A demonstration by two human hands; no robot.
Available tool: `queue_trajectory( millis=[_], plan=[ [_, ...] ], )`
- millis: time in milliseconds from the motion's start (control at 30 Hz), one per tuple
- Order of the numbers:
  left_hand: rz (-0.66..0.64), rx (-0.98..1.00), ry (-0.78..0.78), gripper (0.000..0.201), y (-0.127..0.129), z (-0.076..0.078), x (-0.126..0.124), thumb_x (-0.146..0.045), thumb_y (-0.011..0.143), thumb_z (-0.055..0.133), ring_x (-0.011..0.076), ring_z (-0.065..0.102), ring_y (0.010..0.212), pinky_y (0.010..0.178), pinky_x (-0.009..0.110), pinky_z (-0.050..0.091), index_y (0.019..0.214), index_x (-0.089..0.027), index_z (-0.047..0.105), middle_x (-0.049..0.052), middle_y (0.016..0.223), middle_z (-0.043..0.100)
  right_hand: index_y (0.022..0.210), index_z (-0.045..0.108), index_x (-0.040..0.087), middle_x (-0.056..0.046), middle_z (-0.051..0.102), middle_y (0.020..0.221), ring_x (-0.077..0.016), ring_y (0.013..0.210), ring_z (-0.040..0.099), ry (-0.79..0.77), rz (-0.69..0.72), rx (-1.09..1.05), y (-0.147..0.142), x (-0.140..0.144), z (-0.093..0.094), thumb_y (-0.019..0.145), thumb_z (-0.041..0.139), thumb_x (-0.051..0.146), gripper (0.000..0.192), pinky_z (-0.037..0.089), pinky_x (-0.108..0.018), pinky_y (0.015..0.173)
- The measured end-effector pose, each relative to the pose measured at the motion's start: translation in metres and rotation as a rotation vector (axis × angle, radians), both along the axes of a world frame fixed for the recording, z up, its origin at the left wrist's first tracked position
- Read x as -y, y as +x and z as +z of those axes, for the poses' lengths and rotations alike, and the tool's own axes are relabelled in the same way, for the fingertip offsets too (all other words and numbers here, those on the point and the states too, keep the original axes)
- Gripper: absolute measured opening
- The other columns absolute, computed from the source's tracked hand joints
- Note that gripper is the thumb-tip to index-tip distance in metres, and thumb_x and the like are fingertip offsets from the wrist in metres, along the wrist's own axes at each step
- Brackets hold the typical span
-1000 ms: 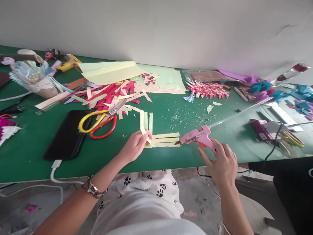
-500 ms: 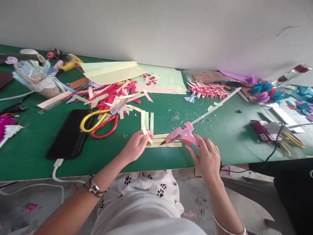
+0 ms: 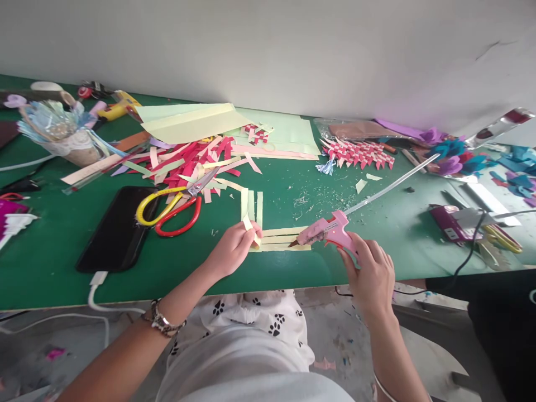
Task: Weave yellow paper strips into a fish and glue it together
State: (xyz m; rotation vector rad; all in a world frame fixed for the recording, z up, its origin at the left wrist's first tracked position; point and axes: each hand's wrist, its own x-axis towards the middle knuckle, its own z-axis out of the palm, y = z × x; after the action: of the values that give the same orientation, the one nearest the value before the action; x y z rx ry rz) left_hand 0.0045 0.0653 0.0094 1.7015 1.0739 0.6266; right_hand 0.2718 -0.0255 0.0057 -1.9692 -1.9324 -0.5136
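Two hands work at the near edge of the green table [image 3: 50,262]. The left hand [image 3: 232,251] pinches the end of one pale yellow strip [image 3: 250,228] between thumb and fingertips, lifting it off the surface; the fingers are closed tight on the paper. The right hand [image 3: 371,273] is wrapped around the grip of a pink glue gun [image 3: 326,231], fingers clamped on it, with its tip touching the strips [image 3: 285,239] lying flat.

I count three yellow strips running away from the person and three more lying crosswise toward the right, meeting at a corner just under the left hand. They are narrow, straight-cut and pale, near the table's front edge. One clear glue stick [image 3: 389,188] juts from the back of the gun, slanting up to the right.

There is one pair of scissors [image 3: 171,206] with one yellow and one red handle, just left of the strips. One black phone [image 3: 115,231] lies beside it, a white cable plugged in. Behind the scissors sits a heap of red, pink and yellow scraps [image 3: 188,162]. Farther back lie some large pale sheets [image 3: 196,120]. One woven red-and-white piece [image 3: 355,153] lies to the right, well apart from the hands.
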Motion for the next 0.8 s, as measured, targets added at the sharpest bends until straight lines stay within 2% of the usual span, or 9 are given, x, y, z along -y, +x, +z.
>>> queue_trajectory(
  millis=[367,600,800],
  plan=[
    [0.004,0.003,-0.006,0.031,-0.001,-0.001,0.000,-0.033,0.090,0.028,0.0141,0.056,0.069,0.065,0.026,0.044,0.077,-0.017,0.052,0.002,0.080,0.054,0.110,0.055,0.018,-0.005,0.058,0.077,-0.0179,0.068,0.051,0.034,-0.071,0.011,0.022,0.008,0.002,0.090,0.041,0.039,0.032,0.033,-0.027,0.060],
    [-0.004,0.001,0.004,0.032,-0.001,-0.001,0.000,-0.032,0.090,0.028,0.0141,0.056,0.069,0.065,0.026,0.045,0.077,-0.017,0.052,0.003,0.079,0.054,0.109,0.055,0.020,-0.005,0.057,0.077,-0.0184,0.070,0.051,-0.001,-0.102,-0.001,0.031,0.010,0.003,0.090,0.037,0.040,0.032,0.032,-0.028,0.060],
    [-0.002,0.031,-0.027,0.033,-0.001,-0.002,0.000,-0.034,0.091,0.027,0.0139,0.056,0.069,0.065,0.026,0.046,0.078,-0.017,0.052,0.003,0.081,0.054,0.110,0.055,0.021,-0.005,0.055,0.079,-0.0182,0.070,0.051,-0.014,-0.133,-0.154,0.039,0.010,0.006,0.085,0.045,0.044,0.035,0.037,-0.028,0.063]
  ],
)
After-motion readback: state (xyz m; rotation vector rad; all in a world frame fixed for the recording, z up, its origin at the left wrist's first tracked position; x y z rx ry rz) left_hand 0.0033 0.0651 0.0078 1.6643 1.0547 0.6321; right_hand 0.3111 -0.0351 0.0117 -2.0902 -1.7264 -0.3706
